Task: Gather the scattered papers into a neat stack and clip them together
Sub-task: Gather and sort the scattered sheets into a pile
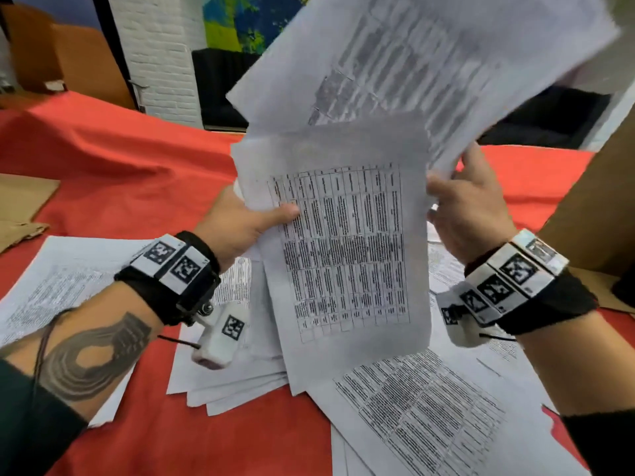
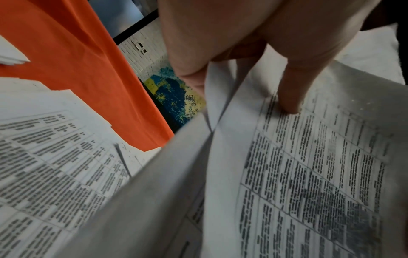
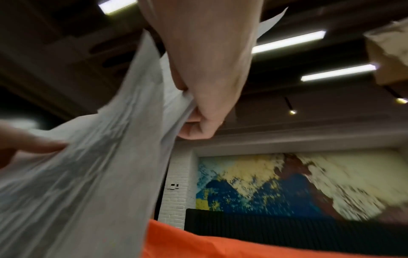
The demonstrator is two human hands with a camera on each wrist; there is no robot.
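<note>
My left hand holds a bundle of printed sheets upright above the table, thumb pressed on the front page. My right hand pinches another sheet by its lower edge and holds it raised and tilted behind the bundle; in the right wrist view its fingers are curled on the paper edge. More printed papers lie scattered on the red cloth: at the left, under the bundle and at the front right. No clip is visible.
The table is covered by a rumpled red cloth. Brown cardboard lies at the left edge and a cardboard box stands at the right. A white brick wall and a colourful mural are behind the table.
</note>
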